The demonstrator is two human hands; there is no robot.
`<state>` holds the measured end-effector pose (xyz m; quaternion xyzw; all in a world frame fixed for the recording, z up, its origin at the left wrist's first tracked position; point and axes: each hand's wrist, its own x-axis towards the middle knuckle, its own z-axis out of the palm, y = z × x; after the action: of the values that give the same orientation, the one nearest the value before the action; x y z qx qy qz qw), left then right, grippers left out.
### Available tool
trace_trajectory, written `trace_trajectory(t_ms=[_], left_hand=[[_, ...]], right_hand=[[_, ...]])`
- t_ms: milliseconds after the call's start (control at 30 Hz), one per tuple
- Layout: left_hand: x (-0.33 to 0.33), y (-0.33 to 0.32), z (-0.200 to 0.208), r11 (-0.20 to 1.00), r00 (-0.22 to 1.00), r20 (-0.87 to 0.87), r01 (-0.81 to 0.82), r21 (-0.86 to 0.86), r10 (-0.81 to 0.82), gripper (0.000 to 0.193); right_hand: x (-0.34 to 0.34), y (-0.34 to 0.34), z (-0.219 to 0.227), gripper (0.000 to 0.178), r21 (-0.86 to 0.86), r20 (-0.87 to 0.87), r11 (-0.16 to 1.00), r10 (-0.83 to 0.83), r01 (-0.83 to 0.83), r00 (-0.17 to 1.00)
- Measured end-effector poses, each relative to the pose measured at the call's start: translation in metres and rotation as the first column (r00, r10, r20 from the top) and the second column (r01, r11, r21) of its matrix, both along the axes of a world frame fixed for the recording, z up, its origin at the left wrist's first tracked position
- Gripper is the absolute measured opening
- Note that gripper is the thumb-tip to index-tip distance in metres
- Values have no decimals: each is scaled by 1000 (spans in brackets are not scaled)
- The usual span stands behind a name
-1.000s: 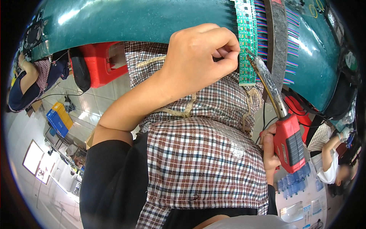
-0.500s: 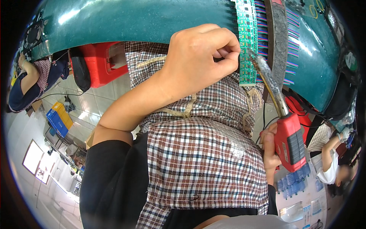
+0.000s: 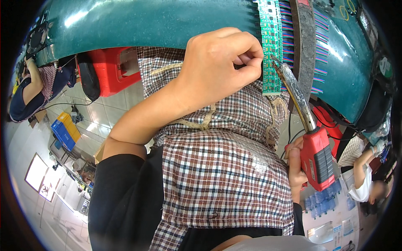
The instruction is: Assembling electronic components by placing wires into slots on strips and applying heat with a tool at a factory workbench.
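The green circuit strip [image 3: 270, 42] lies on the teal counter [image 3: 146, 21]. The left hand [image 3: 217, 67], grip pinched together beside the strip, steadies it; the right hand [image 3: 295, 167], clamped on the red soldering iron [image 3: 316, 157], should touch each joint briefly.

Green circuit strip [image 3: 269, 42], red soldering iron [image 3: 317, 157], teal table [image 3: 146, 21], plaid apron [image 3: 222, 180]

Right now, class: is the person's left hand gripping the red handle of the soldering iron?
No. The left hand is closed in a fist beside the green circuit board strip, while the right hand grips the red-handled soldering iron.
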<state>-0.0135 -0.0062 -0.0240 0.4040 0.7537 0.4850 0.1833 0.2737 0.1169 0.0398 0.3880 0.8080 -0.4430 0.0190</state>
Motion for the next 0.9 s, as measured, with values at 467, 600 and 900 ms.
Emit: trace_trajectory(t_ms=[467, 600, 900], left_hand=[[-69, 48, 45, 999, 935, -352, 36, 12, -30, 8], [-111, 112, 33, 999, 802, -595, 47, -4, -40, 14], [-135, 174, 6, 959, 715, -656, 76, -271, -242, 18]], right_hand=[[-17, -12, -14, 11, -207, -484, 968, -228, 142, 845], [-17, -12, -12, 11, -199, -480, 975, -186, 101, 857], [-17, -18, -13, 10, -193, -496, 968, -239, 163, 835]])
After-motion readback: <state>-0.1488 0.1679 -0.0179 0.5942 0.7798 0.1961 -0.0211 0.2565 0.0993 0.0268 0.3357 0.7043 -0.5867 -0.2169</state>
